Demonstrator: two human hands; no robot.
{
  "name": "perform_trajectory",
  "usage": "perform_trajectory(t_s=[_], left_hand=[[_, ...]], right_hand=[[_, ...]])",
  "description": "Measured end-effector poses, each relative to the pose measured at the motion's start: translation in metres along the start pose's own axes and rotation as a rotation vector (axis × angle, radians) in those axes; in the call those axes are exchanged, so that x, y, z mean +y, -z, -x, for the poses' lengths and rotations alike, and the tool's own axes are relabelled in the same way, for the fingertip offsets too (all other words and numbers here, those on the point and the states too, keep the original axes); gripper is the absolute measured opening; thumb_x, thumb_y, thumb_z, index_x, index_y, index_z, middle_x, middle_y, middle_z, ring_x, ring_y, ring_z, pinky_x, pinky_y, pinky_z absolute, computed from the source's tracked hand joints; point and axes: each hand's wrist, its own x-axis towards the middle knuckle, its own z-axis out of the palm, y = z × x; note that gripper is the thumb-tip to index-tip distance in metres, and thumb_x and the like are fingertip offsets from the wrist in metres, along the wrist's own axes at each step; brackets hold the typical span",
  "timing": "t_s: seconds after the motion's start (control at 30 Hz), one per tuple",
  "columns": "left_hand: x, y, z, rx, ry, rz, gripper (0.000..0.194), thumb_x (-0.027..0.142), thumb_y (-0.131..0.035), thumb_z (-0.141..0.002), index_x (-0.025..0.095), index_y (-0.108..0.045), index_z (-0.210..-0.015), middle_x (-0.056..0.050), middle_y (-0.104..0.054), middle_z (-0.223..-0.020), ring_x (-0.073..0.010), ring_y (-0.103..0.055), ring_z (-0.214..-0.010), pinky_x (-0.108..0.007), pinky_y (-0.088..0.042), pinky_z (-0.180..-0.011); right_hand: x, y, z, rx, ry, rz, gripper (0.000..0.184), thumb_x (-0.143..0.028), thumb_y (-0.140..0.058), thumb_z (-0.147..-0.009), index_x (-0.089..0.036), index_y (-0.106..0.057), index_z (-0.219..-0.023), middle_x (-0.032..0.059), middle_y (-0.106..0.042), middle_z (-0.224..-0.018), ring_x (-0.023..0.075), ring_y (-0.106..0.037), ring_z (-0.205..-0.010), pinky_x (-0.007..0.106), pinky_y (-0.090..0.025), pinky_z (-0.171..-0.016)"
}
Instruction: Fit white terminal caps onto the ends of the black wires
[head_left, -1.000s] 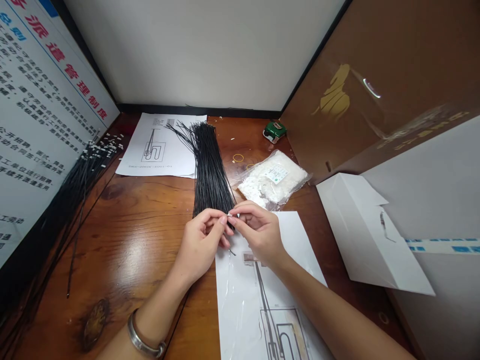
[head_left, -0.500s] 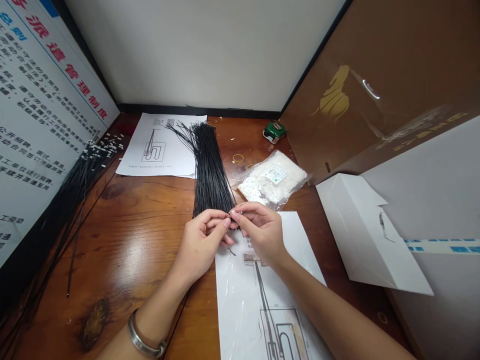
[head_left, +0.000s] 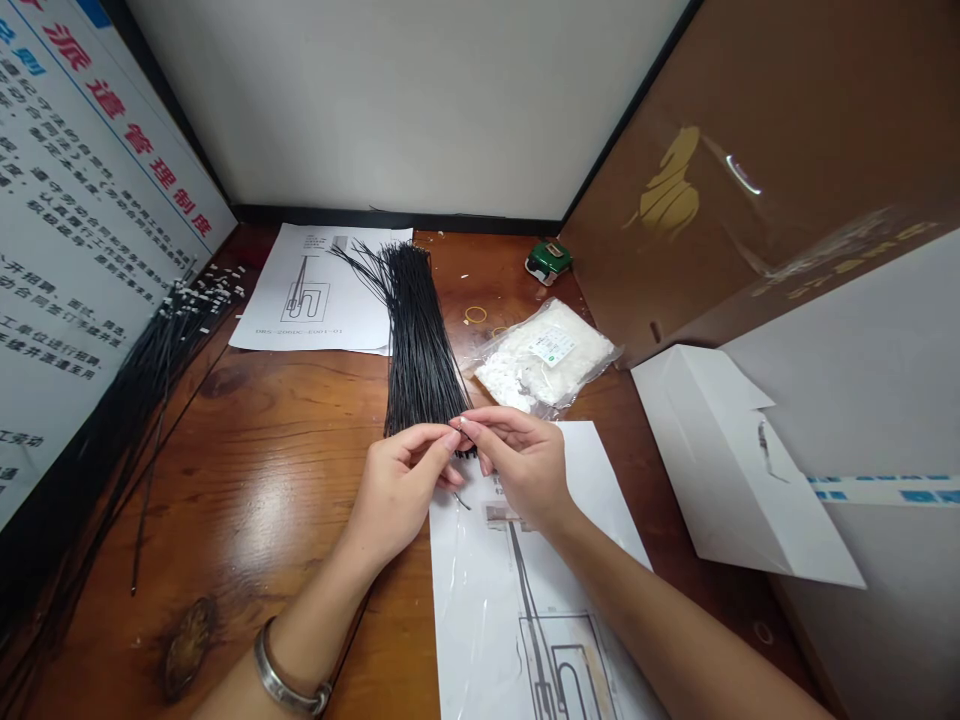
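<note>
My left hand (head_left: 401,485) pinches a thin black wire between thumb and forefinger. A short dark wire end (head_left: 463,502) shows below its curled fingers. Right beside it, my right hand (head_left: 525,465) closes thumb and forefinger on a tiny white connector (head_left: 463,423), mostly covered by the fingertips. The two hands' fingertips meet at the near end of a thick bundle of black wires (head_left: 420,340). Beneath the hands lies a printed drawing sheet (head_left: 480,600).
More black wires with white connector ends (head_left: 202,300) lie at the left against a printed board. A clear bag of white parts (head_left: 551,350), a green tape measure (head_left: 548,262) and a second drawing sheet (head_left: 262,320) lie farther back. A white folded box (head_left: 735,450) stands right.
Both hands stay at nearly the same spot. The fingertips shift slightly around the wire and the white piece, and the left fingers straighten a little.
</note>
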Motion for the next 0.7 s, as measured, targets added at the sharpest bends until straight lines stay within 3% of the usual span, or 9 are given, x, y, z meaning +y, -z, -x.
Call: perform_trajectory(t_s=[0.47,0.7], left_hand=[[-0.0010,-0.0009,0.0003,-0.075,0.038,0.058,0.027,0.039,-0.058,-0.086,0.013,-0.065,-0.088,-0.009,-0.073,-0.081,-0.0141,-0.065,-0.058,-0.025,-0.053,-0.058],[0.0002,-0.0014,-0.0011,-0.084,0.048,0.094,0.026,0.038,-0.059,-0.087,0.013,-0.061,-0.092,-0.008,-0.073,-0.077,-0.0137,-0.064,-0.058,-0.025,-0.052,-0.060]], right_hand=[[0.0061,0.0022,0.0006,-0.031,-0.018,0.027,0.011,-0.029,-0.071,-0.075,-0.023,-0.076,-0.083,0.0037,-0.076,-0.079,0.0061,-0.050,-0.039,0.021,-0.044,-0.032],[0.0040,0.0009,0.0003,-0.036,-0.034,-0.003,0.008,-0.028,-0.072,-0.074,-0.023,-0.076,-0.080,0.0015,-0.074,-0.071,0.0051,-0.049,-0.038,0.019,-0.043,-0.033]])
